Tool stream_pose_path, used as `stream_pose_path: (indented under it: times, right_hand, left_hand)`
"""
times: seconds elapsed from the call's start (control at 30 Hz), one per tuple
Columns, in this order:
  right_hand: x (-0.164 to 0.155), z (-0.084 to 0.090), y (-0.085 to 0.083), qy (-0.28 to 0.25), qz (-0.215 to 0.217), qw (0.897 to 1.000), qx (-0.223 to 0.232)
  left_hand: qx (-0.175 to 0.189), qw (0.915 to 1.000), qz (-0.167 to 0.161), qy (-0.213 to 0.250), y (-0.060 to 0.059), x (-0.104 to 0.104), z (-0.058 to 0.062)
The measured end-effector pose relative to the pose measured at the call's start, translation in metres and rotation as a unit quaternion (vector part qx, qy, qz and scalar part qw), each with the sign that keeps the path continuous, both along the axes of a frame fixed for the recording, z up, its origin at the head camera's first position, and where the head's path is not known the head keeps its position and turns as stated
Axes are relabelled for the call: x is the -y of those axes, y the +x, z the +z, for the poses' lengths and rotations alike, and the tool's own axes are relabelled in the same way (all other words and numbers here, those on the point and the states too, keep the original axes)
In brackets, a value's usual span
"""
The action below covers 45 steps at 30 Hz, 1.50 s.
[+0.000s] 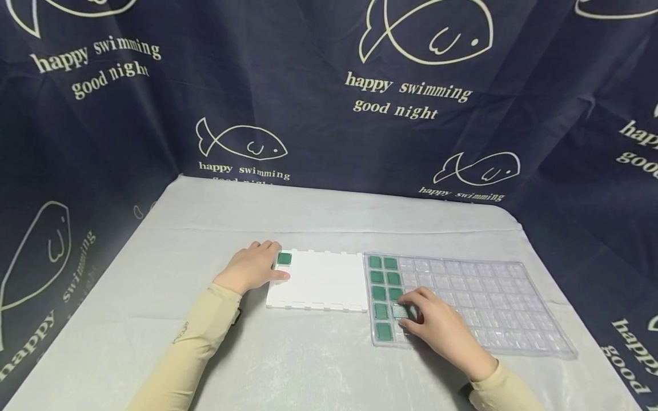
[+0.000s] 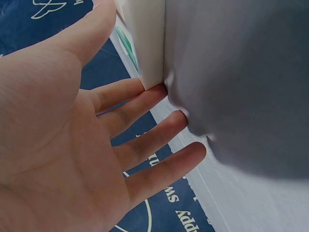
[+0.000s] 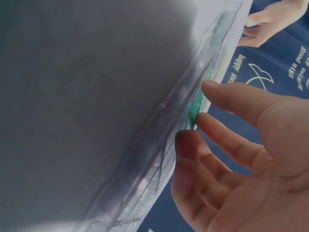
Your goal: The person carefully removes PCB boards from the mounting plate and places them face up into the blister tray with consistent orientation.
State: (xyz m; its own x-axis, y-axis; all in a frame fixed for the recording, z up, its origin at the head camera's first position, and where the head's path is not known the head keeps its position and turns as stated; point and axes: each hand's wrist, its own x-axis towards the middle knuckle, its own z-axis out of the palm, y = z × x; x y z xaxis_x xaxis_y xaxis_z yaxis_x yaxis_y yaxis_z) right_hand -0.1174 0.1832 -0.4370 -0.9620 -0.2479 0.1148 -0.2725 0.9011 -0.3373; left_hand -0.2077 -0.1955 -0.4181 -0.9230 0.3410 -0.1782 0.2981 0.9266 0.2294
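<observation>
A white flat board (image 1: 329,282) lies mid-table with one small green square tile (image 1: 284,259) at its upper left corner. My left hand (image 1: 253,266) rests at the board's left edge, thumb over its surface; in the left wrist view the fingers stretch out, fingertips touching the edge. To the right is a clear compartment tray (image 1: 462,285) with green tiles in its two left columns. Over the second column, my right hand (image 1: 437,322) pinches a tile (image 1: 400,311) with a pale, gridded face between thumb and fingers. The right wrist view shows its green side (image 3: 196,107).
A white cloth (image 1: 288,359) covers the table. Dark blue curtains (image 1: 319,85) printed with fish and lettering hang behind and at both sides. The tray stands right against the board's right edge.
</observation>
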Motion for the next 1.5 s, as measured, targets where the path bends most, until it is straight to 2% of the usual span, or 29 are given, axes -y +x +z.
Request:
stream_pose_path:
  times: [1.2,1.5]
  right_hand:
    - [0.002,-0.001,0.001,0.006,-0.013,1.0,0.006]
    - [0.01,0.004,-0.003,0.007,-0.001,1.0,0.008]
  left_hand:
    - [-0.005,1.0,-0.003,-0.001,0.001,-0.001,0.003]
    - [-0.004,1.0,-0.005,-0.005,0.0,-0.001,0.002]
